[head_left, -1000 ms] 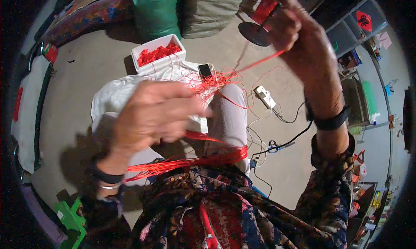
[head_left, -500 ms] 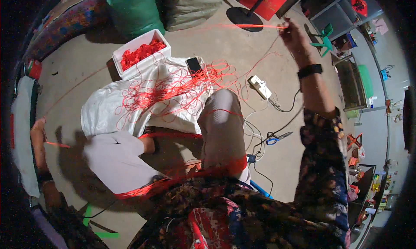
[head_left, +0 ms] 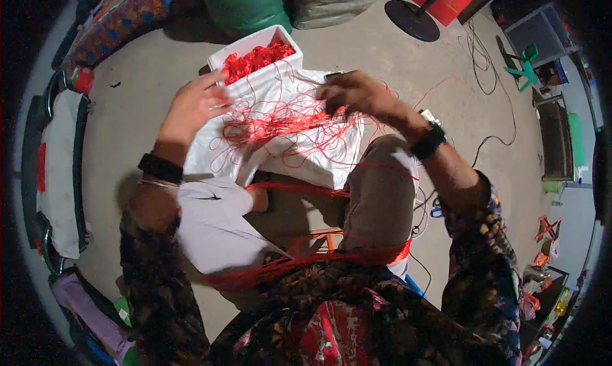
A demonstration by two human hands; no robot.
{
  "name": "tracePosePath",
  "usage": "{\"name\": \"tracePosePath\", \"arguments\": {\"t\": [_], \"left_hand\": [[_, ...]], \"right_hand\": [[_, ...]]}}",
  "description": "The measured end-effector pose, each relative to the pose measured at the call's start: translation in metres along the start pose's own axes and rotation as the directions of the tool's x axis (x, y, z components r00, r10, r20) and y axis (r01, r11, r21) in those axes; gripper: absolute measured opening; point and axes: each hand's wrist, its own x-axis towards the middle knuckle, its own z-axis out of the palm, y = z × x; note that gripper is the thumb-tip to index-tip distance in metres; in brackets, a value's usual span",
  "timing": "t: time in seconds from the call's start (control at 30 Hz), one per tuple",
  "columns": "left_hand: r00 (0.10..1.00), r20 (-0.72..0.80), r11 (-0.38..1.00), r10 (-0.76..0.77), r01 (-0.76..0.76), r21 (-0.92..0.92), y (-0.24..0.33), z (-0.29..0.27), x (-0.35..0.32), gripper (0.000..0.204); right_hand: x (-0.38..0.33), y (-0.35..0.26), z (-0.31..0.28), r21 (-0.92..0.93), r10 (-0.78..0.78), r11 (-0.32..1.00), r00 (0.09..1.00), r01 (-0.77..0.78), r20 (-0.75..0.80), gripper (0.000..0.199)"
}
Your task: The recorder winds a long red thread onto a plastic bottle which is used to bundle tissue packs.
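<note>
A loose tangle of red cord (head_left: 280, 129) lies across a white woven sack (head_left: 322, 165) in front of my knees. Above the tangle's left part, beside the white box, my left hand (head_left: 199, 106) is open with its fingers apart. My right hand (head_left: 360, 97) hovers over the far right of the tangle; its slightly blurred fingers are bent and spread, with nothing visibly gripped. It mostly covers a dark phone (head_left: 333, 75). More red cord (head_left: 255, 273) runs in a thick band around my knees and across my lap.
Beyond the sack stands a white box (head_left: 220, 55) holding bunched red cord (head_left: 258, 60). Green (head_left: 245, 8) and pale (head_left: 335, 3) sacks sit behind it. To the right are a power strip (head_left: 428, 116), partly hidden, blue-handled scissors (head_left: 437, 208), black cables, a round stand base (head_left: 412, 21) and a green stool (head_left: 524, 68).
Both hands have come inward from far apart to above the tangle. The strand that was stretched from my right hand is no longer seen taut. The view has shifted, moving the scene rightward.
</note>
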Motion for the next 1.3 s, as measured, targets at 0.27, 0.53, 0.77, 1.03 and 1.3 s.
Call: {"name": "tracePosePath", "arguments": {"t": [0.27,0.53,0.77,1.03,1.3], "left_hand": [[0.952,0.196,0.958,0.235,-0.261,0.121,0.049,0.115,-0.068,0.029],[0.817,-0.451,0.932,0.36,-0.297,0.206,0.087,-0.011,-0.096,0.025],[0.714,-0.659,0.938,0.237,-0.345,-0.036,0.019,-0.122,-0.078,0.016],[0.9,-0.416,0.95,0.131,-0.234,-0.208,-0.014,-0.052,-0.035,0.018],[0.818,0.082,0.092,0.569,-0.163,0.982,0.001,0.031,-0.073,0.026]], "right_hand": [[0.002,-0.042,0.07,0.255,-0.155,0.96,0.979,0.117,0.131,0.024],[-0.119,0.001,-0.081,-0.427,-0.087,0.903,0.956,-0.044,-0.28,0.032],[-0.228,0.124,-0.137,-0.293,-0.003,0.948,0.917,-0.124,-0.398,0.023],[-0.343,0.089,-0.089,-0.26,0.296,0.733,0.64,-0.628,-0.71,0.023],[-0.298,-0.106,0.035,0.409,0.077,0.904,0.896,0.122,-0.437,0.021]]}}
